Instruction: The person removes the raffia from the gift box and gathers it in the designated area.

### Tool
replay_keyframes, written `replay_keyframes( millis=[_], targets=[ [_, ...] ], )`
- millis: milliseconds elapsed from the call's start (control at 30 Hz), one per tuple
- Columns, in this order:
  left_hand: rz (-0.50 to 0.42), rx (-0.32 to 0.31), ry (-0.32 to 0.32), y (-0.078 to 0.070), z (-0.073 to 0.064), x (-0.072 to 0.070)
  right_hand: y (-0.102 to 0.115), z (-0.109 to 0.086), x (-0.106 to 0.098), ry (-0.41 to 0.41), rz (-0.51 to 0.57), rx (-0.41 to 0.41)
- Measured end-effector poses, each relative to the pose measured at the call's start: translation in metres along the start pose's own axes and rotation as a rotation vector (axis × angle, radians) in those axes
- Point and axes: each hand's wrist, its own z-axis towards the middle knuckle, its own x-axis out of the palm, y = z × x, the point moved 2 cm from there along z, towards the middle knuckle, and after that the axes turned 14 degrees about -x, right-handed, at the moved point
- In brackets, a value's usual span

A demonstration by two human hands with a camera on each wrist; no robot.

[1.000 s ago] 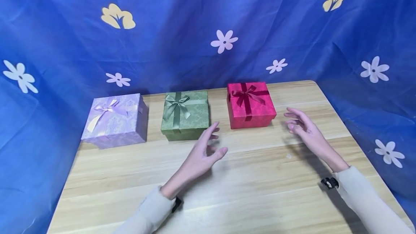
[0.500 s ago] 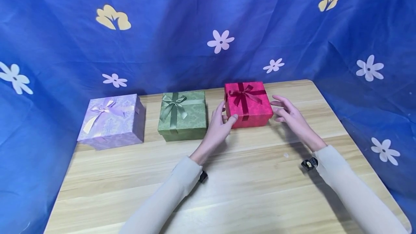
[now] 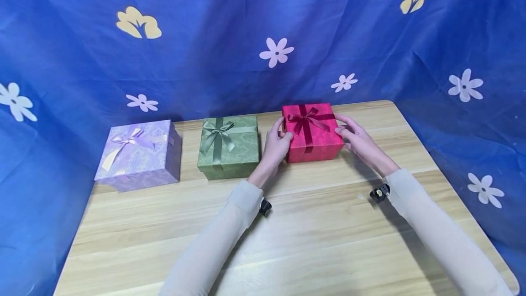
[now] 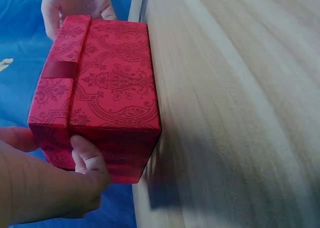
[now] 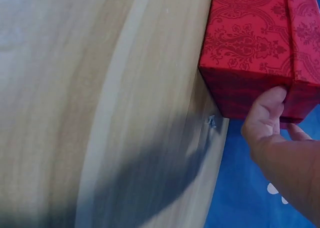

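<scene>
A red patterned gift box (image 3: 320,138) with a dark red ribbon bow stands toward the back of the table, its lid on. My left hand (image 3: 275,149) holds its left side, thumb at the front left corner and fingers along the side. On the opposite side my right hand (image 3: 362,144) holds it, thumb near the lid's front right corner. In the left wrist view, the fingertips (image 4: 82,145) lie right at the lid's lower edge (image 4: 70,105). The right wrist view shows the right thumb (image 5: 272,98) at the same seam, with other fingers partly hidden behind the box.
Left of the red box stands a green gift box (image 3: 242,147) with a green bow. Farther left is a lilac gift box (image 3: 154,159) with a pale bow. Blue flowered cloth (image 3: 230,58) hangs behind and beside the wooden table (image 3: 312,241).
Both hands have closed in on the red box, the left coming rightward from beside the green box, the right coming leftward; they now hold its sides. The boxes keep their places on the table.
</scene>
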Motion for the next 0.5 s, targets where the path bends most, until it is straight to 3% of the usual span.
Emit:
replay_keyframes(
  millis=[267, 500],
  targets=[
    [-0.085, -0.056, 0.027, -0.0017, 0.0029, 0.0003, -0.0005, 0.004, -0.0034, -0.008, 0.12, 0.039],
    [-0.077, -0.043, 0.03, -0.0062, 0.002, -0.0016, 0.0022, 0.0031, -0.004, -0.019, 0.141, 0.018]
  ],
)
